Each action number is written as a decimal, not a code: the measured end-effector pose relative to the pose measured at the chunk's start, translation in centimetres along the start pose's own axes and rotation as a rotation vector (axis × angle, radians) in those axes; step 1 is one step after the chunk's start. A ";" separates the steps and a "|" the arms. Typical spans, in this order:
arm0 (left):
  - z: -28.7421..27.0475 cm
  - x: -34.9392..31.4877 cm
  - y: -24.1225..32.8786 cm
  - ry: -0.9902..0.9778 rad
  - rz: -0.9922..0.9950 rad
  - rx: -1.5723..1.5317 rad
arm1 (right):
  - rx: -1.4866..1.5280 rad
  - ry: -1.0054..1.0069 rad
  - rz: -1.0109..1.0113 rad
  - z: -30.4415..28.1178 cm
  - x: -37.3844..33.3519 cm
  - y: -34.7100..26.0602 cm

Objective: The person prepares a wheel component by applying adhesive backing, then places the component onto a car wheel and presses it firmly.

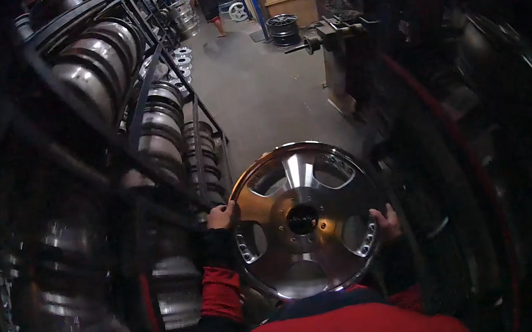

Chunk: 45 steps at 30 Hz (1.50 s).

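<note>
A shiny silver wheel rim with broad spokes and a dark center cap is held up in front of my body, its face turned toward me. My left hand grips its left edge, with the fingers partly hidden behind the rim. On the right side, my right hand is closed around the opposite edge, fingertips showing beside a spoke opening. Both sleeves are red and black.
To my left, a dark metal rack holds several rims. A vise-like machine stands ahead on the right. Farther up the grey floor aisle are a black rim and a person. Dark shelving with a red bar lines the right.
</note>
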<state>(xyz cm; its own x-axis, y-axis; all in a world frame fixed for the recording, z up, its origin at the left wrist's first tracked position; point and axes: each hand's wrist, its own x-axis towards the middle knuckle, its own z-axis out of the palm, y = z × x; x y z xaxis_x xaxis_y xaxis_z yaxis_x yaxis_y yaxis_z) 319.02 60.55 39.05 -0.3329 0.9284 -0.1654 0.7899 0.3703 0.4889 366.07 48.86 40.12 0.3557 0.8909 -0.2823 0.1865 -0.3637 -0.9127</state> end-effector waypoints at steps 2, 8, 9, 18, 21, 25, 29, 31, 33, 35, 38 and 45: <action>-2.8 7.9 1.3 0.006 -0.048 0.004 | -0.001 -0.095 -0.113 3.2 10.2 -6.6; -4.5 18.1 3.7 0.086 -0.210 -0.128 | -0.175 -0.227 -0.186 9.6 25.8 -12.7; -5.9 21.4 5.3 0.095 -0.229 -0.110 | -0.153 -0.227 -0.229 11.4 29.3 -15.4; -7.2 46.0 14.4 0.177 -0.205 -0.045 | -0.253 0.086 -0.378 25.2 53.1 -21.5; -8.4 57.5 17.4 0.144 -0.194 -0.048 | -0.083 -0.231 -0.157 28.2 60.6 -29.0; -7.3 74.5 19.5 0.131 -0.167 -0.043 | -0.118 -0.149 -0.172 35.1 73.9 -32.2; -6.9 89.6 25.9 0.042 -0.170 -0.019 | -0.066 -0.082 -0.250 40.9 88.8 -31.2; -9.8 97.5 26.6 0.121 -0.169 -0.004 | -0.090 -0.160 -0.198 45.1 92.8 -41.2; -8.9 101.7 27.3 0.102 -0.198 0.001 | -0.138 -0.161 -0.188 46.4 97.2 -44.3; -8.7 105.7 27.6 0.097 -0.237 -0.051 | -0.181 -0.176 -0.181 48.8 101.4 -45.9; -10.4 116.0 28.9 0.114 -0.257 -0.117 | -0.247 -0.170 -0.191 54.3 109.5 -52.0; -11.6 142.0 33.2 0.146 -0.094 -0.225 | -0.212 -0.097 -0.182 66.6 130.5 -57.8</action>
<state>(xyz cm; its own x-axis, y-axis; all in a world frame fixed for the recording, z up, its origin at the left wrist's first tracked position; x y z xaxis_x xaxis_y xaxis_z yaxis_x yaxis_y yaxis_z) 291.94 204.33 41.75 -0.4824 0.8700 -0.1021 0.6232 0.4228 0.6579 340.75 204.22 36.35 0.2115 0.9648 -0.1562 0.4294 -0.2353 -0.8719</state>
